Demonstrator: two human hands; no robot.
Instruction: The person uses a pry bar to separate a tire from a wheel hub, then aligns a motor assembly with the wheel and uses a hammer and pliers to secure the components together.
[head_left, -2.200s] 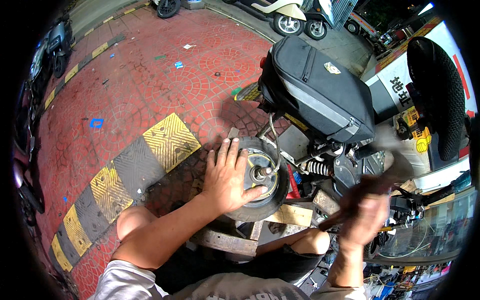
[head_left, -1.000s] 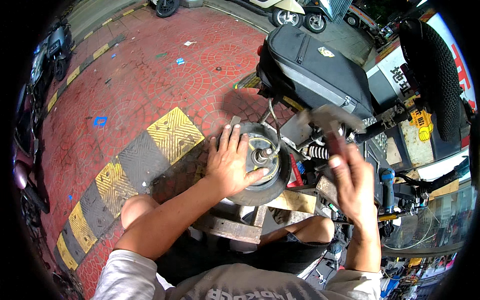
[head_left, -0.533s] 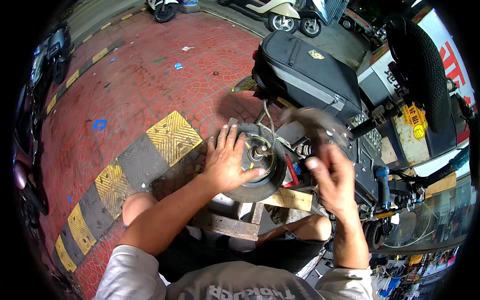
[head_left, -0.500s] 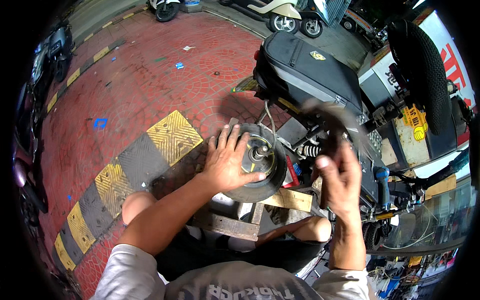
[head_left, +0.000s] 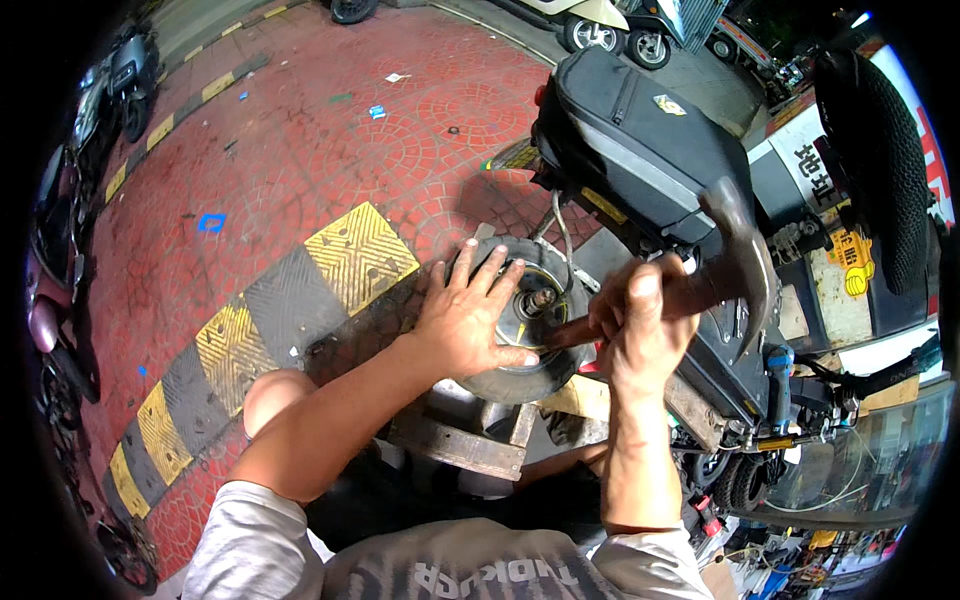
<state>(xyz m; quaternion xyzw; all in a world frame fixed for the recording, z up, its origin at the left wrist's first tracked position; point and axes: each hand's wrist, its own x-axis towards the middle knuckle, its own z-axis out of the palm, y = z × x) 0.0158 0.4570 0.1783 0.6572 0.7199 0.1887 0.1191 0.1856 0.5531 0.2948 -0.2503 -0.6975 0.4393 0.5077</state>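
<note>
A small wheel with a black tyre (head_left: 525, 382) lies flat between my knees, its threaded axle (head_left: 540, 299) pointing up. My left hand (head_left: 462, 325) rests on the wheel's left side, fingers spread and thumb across the hub's lower part. In my right hand (head_left: 648, 325) is a claw hammer (head_left: 752, 262), gripped by its handle. The hammer's head is at the upper right of the fist, and the handle's end reaches over the hub beside the axle. Whether the handle touches the hub, I cannot tell. A wooden frame (head_left: 460, 446) shows under the wheel.
A scooter with a black bag (head_left: 640, 130) stands close at the right, and a blue power tool (head_left: 780, 375) lies on its deck. A yellow-and-black ramp strip (head_left: 290, 300) crosses the red paving (head_left: 300, 130) at left. Parked motorbikes (head_left: 60, 290) line the far left.
My right hand has moved left toward the wheel, turning the hammer so its handle's end lies over the hub. My left hand stays spread on the wheel. The view has shifted slightly.
</note>
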